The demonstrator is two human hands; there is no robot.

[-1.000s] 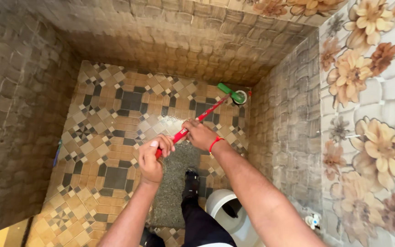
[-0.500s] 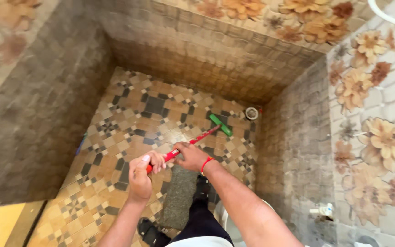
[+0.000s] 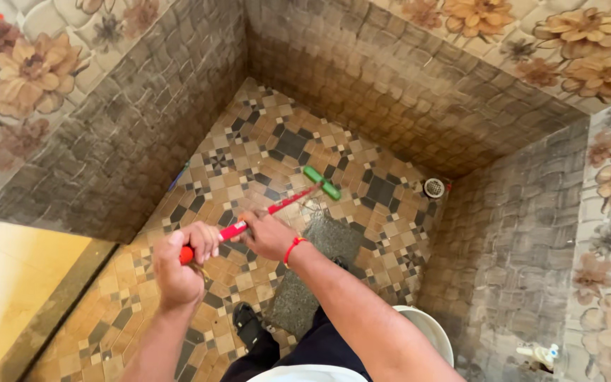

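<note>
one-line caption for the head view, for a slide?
Both hands, left hand and right hand, grip a red-handled floor brush on patterned bathroom tiles.

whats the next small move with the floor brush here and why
Probably a short push of the green brush head toward the round floor drain in the far corner. Both hands grip the red handle, the left hand at its end and the right hand further down, and the head rests on the patterned tile floor, apart from the drain.
</note>
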